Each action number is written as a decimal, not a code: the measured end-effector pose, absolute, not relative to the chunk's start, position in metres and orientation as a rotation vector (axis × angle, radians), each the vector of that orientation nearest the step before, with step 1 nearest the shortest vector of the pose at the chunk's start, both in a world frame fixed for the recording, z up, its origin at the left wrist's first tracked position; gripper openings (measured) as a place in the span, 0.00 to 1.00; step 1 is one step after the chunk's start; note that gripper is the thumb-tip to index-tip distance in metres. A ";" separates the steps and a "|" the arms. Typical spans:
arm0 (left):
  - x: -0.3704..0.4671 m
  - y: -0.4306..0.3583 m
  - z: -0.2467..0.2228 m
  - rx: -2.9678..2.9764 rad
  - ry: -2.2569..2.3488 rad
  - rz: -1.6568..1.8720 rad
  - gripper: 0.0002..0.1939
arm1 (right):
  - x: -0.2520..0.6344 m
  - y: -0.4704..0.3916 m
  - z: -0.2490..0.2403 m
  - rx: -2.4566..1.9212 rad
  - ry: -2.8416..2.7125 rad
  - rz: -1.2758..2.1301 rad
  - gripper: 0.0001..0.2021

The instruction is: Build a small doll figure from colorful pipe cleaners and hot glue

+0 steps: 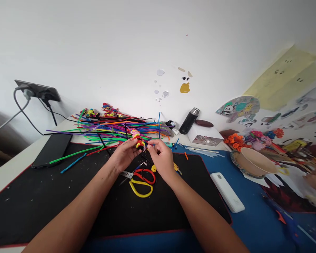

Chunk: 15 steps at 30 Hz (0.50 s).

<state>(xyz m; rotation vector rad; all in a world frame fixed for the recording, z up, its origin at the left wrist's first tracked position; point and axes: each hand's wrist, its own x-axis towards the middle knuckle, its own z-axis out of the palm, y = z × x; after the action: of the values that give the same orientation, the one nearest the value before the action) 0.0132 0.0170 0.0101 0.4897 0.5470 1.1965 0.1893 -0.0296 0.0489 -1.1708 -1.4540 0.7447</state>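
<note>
Two foreground hands (125,154) (162,161) (one flask (189,121))

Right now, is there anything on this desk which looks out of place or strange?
Only small things. Pale specks litter the black mat, which looks untidy. The scissors lie with handles spread, close to the left hand. The dark flask looks tilted, though the wide lens may cause that.

Black mat (144,218) open between forearms (86,203); scissors (137,181) block low pass just short of left hand (125,154); pipe-cleaner heap (116,127) bars beyond.
</note>
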 end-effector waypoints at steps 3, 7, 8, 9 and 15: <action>0.014 0.017 0.008 0.480 0.557 1.196 0.07 | 0.188 -0.028 0.047 -1.178 -1.532 0.677 0.06; 0.015 0.016 0.007 0.476 0.554 1.173 0.08 | 0.187 -0.028 0.043 -1.190 -1.587 0.629 0.06; 0.016 0.016 0.007 0.477 0.553 1.167 0.09 | 0.187 -0.028 0.043 -1.192 -1.592 0.612 0.06; 0.016 0.015 0.007 0.479 0.554 1.164 0.09 | 0.187 -0.028 0.042 -1.193 -1.600 0.596 0.06; 0.019 0.014 0.011 0.480 0.605 1.141 0.09 | 0.190 -0.026 0.034 -1.212 -1.692 0.474 0.09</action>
<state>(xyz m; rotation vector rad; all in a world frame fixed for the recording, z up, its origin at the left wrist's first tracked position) 0.0186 0.0140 0.0106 0.4798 0.6050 1.1407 0.1904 -0.0258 0.0343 -1.2117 -1.6924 0.4740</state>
